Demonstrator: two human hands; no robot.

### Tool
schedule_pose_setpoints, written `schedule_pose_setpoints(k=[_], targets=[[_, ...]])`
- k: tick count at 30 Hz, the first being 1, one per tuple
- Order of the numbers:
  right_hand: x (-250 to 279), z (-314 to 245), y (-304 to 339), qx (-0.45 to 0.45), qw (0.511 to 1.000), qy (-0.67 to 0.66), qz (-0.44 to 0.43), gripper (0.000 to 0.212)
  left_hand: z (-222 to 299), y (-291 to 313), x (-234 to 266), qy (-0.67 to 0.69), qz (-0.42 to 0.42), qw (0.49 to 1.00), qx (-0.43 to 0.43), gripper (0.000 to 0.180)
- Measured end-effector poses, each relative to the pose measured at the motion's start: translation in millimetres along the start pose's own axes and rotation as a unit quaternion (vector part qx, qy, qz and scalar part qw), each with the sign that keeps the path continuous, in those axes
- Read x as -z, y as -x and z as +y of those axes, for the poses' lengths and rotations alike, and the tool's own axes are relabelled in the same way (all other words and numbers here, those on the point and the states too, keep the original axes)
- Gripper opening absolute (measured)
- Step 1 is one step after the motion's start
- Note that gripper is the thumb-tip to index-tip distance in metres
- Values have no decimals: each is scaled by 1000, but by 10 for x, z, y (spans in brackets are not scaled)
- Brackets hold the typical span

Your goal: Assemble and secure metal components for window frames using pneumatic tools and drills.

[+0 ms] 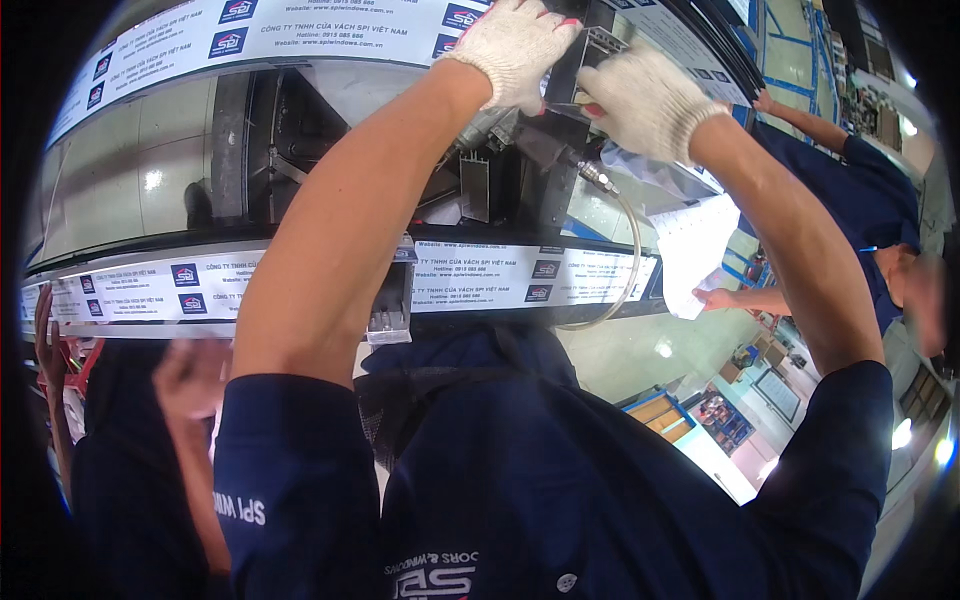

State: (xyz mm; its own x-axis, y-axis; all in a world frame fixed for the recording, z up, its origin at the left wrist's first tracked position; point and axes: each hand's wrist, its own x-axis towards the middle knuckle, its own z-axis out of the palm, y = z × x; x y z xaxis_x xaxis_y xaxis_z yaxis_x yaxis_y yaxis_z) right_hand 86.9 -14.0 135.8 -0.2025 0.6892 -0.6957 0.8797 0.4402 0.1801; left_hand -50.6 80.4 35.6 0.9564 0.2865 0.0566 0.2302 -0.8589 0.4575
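Both my hands wear white knitted gloves with red at the fingertips. My left hand (515, 52) lies over the far window-frame bar (330, 30), which is wrapped in printed white film. Its fingers are apart, and its thumb points down toward a thin metal piece (566, 104). Close by on the right, my right hand (648, 100) pinches that thin piece; its exact kind is too small to tell. A hollow metal profile end (602, 42) shows between the two hands. Under them is a dark air tool (545, 145), partly hidden, with a metal hose coupling (598, 177).
A clear hose (637, 245) curves down to the nearer film-wrapped bar (480, 273). A metal block (388, 300) sits on that bar. One co-worker (850, 190) stands right, a hand near white sheets (692, 250); another person (130, 450) is at the left.
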Motion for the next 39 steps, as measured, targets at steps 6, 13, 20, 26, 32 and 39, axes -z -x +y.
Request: schedule_pose_setpoints(k=[6, 13, 20, 26, 32, 39], targets=[[97, -34, -69, -8, 999, 43, -5, 16, -103, -45, -116, -13, 35, 998, -41, 92], [-42, 94, -84, 4, 1000, 8, 18, 13, -133, -34, -191, -112, 84, 990, -27, 92], [-113, 116, -26, 19, 1000, -20, 6, 19, -173, -26, -334, -24, 64, 997, -27, 96], [-120, 59, 14, -9, 1000, -1, 29, 17, 110, 103, -133, -293, 62, 949, 98, 115], [55, -5, -15, -55, 998, -25, -3, 20, 42, -2, 42, -77, -15, 996, 30, 108], [229, 172, 807, -123, 778, -501, 359, 66, 38, -34, -188, -142, -18, 988, 49, 113]])
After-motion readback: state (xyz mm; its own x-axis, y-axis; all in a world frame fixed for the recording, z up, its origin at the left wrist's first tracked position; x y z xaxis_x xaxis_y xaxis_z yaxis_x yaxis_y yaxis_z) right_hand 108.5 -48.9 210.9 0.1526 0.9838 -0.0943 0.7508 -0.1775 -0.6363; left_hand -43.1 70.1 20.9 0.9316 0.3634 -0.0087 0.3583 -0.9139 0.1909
